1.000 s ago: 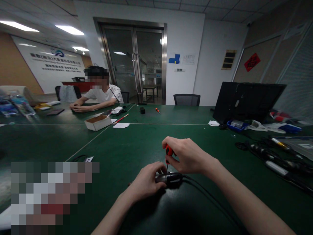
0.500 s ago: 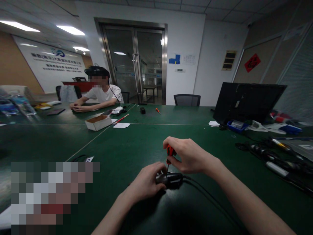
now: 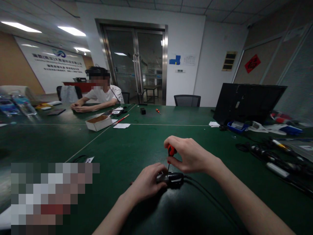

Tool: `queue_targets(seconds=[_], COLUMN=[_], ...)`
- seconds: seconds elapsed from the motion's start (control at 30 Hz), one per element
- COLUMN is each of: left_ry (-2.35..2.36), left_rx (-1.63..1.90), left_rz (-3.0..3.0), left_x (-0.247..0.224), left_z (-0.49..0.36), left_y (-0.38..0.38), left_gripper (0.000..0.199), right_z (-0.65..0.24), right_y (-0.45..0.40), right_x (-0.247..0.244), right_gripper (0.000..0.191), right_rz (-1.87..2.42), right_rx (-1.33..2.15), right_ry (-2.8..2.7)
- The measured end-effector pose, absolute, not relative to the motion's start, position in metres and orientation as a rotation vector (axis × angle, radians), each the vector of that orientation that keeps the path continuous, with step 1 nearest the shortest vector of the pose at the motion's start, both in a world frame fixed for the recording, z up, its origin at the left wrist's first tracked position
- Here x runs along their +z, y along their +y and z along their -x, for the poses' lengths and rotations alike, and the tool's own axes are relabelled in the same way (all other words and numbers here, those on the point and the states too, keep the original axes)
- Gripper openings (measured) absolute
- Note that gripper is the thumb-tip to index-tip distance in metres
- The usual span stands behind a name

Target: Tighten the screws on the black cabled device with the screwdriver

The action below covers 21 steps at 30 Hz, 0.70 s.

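Note:
My left hand (image 3: 150, 179) is closed around the left part of a dark cylindrical device (image 3: 175, 180), holding it down on the green table (image 3: 137, 150). Two black cables trail from the device's right end toward the lower right. In my right hand (image 3: 187, 155) is a red and black screwdriver (image 3: 171, 150), pinched by its handle from above. Its thin shaft points down, and the tip meets the top of the device near my left fingers. The exact contact point is too small to make out, and the device's left part is hidden under my left hand.
An open white box (image 3: 98, 123) and a red pencil-like stick (image 3: 121, 118) lie ahead to the left. Another small screwdriver (image 3: 158, 111) rests farther off. A monitor (image 3: 249, 104), a blue tray (image 3: 236, 126) and tangled cables (image 3: 274, 153) occupy the right. A person (image 3: 100, 91) sits across.
The screwdriver handle has turned slightly, showing more of its red side. Both hands keep almost the same place and grip.

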<state>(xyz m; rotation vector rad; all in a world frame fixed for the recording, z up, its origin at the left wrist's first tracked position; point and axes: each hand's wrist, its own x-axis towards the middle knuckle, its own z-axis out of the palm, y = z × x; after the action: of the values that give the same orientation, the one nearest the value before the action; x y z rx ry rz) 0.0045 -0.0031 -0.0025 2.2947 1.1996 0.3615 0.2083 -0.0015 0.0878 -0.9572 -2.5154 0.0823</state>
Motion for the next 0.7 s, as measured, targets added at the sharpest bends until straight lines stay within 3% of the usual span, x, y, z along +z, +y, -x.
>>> queue_targets(seconds=[0.4, 0.53, 0.7], left_ry=[1.135, 1.120, 1.120], left_rx=[0.425, 0.422, 0.419], left_rz=[-2.385, -2.399, -2.419], left_x=[-0.014, -0.016, -0.016], left_z=[-0.007, -0.006, -0.006], left_y=[-0.001, 0.000, 0.000], left_gripper=[0.026, 0.026, 0.022], right_z=[-0.208, -0.210, -0.209], right_y=[0.004, 0.000, -0.003], right_x=[0.087, 0.089, 0.091], right_gripper=[0.026, 0.017, 0.020], right_rz=[1.065, 0.978, 0.960], right_rx=[-0.135, -0.021, 0.131], right_ry=[-2.530, -2.518, -2.515])
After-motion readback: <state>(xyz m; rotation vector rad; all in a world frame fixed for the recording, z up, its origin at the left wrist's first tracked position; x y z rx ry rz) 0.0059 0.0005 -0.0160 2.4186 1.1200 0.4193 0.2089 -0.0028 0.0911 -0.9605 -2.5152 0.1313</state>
